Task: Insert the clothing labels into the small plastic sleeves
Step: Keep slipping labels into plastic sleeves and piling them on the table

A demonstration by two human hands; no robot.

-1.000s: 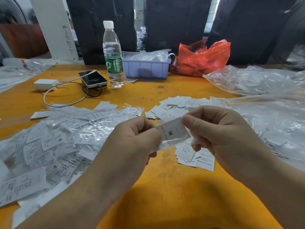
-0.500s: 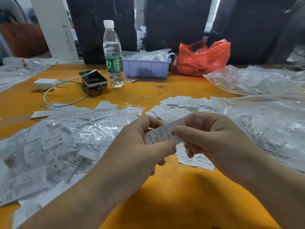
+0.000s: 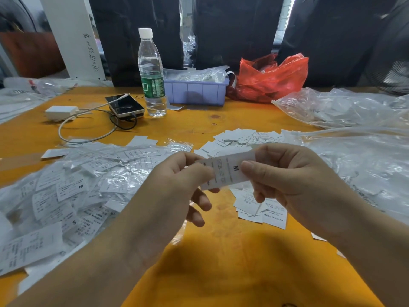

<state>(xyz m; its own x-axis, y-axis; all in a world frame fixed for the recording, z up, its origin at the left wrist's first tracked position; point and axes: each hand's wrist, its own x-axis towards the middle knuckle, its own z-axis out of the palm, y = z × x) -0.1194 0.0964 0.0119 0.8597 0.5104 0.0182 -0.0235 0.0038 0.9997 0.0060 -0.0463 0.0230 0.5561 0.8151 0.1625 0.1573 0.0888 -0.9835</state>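
Labels are what I am working on, and one white rectangular clothing label printed with an M [image 3: 228,171] sits between my two hands, held up above the orange wooden bench [image 3: 221,251]. My left hand [image 3: 177,187] pinches its left end between thumb and forefinger, the other fingers loosely curled below; my right hand [image 3: 285,173] pinches the right end, thumb on top beside the M. I judge I hold it at both ends to keep it flat and taut, so it can slide along a sleeve without buckling.

Whether a clear sleeve already wraps this label I cannot tell: the surface looks faintly glossy, but the piece is blurred and my thumbs cover both ends, so the sleeve's mouth is hidden.

To my left lies the heap of sleeved white labels in crinkled clear plastic [image 3: 73,187], within easy reach for dropping finished ones. Just beyond and under my right hand lie loose bare white labels [image 3: 261,209], the supply, partly hidden by my fingers. A large clear plastic bag [image 3: 358,160] spreads on the right, cut off by the frame edge; its contents are hard to make out.
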